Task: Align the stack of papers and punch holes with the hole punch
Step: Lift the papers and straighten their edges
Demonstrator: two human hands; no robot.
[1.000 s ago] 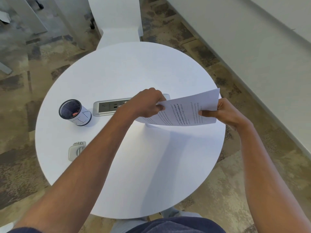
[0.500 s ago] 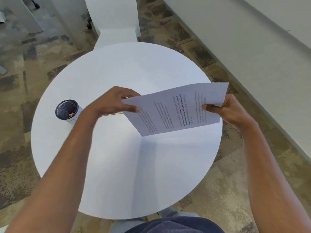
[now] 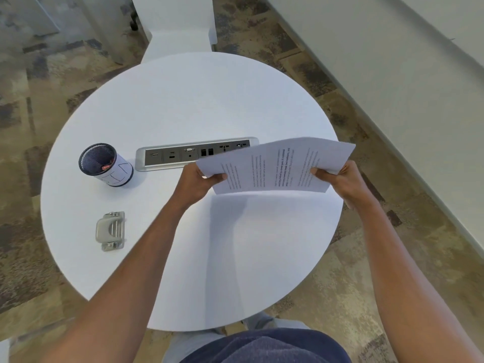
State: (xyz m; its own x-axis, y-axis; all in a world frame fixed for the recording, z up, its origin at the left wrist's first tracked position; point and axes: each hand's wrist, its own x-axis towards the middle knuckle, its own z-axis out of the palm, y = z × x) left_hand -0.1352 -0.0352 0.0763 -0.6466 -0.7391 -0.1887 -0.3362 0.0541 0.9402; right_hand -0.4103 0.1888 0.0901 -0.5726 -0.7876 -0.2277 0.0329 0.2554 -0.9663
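Patterned carpet in browns and greys surrounds the round white table (image 3: 183,113) I am looking down on, with a pale wall running off to the right. Set into the tabletop is a long silver power-and-data socket strip (image 3: 183,156). Over the right half of the table I hold the thin stack of white printed papers (image 3: 275,166) up in the air, clear of the surface and bowed along its length. My left hand (image 3: 199,183) pinches its left end, thumb on top; my right hand (image 3: 340,179) clamps the right end the same way. Left of the strip stands a cylindrical mesh-lined pen cup with a white paper wrap (image 3: 106,165), and nearer me, well apart from the sheets, sits the small grey metal hole punch (image 3: 110,231), untouched.

The sheets look light, floppy and prone to sliding over one another, so I judge the short ends are the right hold, loosely enough that tapping a long edge on the table squares them. Squeezing hard would probably crease the paper.
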